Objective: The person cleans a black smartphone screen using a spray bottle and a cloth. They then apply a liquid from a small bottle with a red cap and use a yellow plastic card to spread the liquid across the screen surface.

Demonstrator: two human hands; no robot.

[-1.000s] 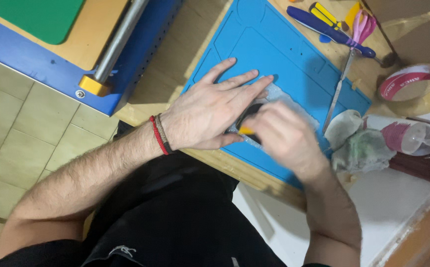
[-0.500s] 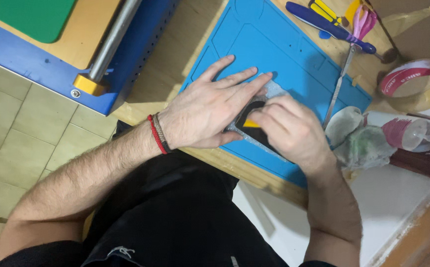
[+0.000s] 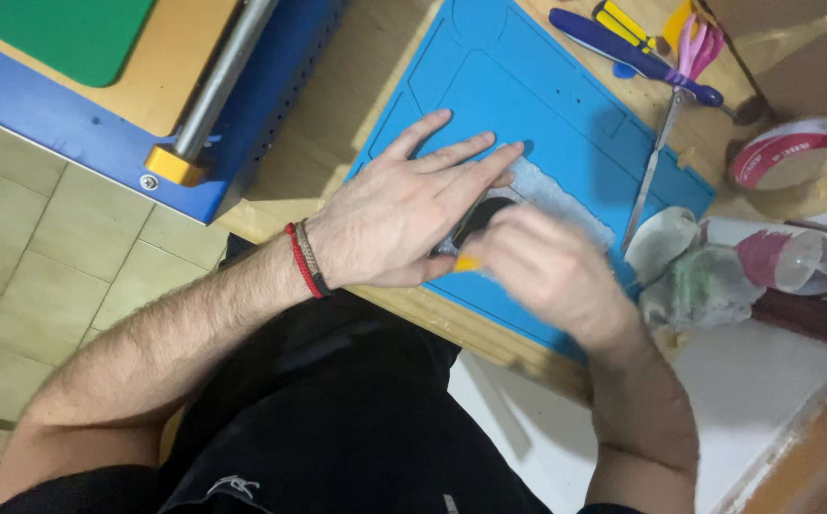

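I am pressing my left hand flat, fingers stretched out and spread, on a dark flat device that is lying on a white cloth on the blue mat. The device is showing only between my two hands, mostly covered by them. My right hand is blurring just beside it, its fingers curled around a small yellow tool at the device's near edge. Scissors and screwdrivers are lying well apart at the far side of the tabletop, near a tape roll.
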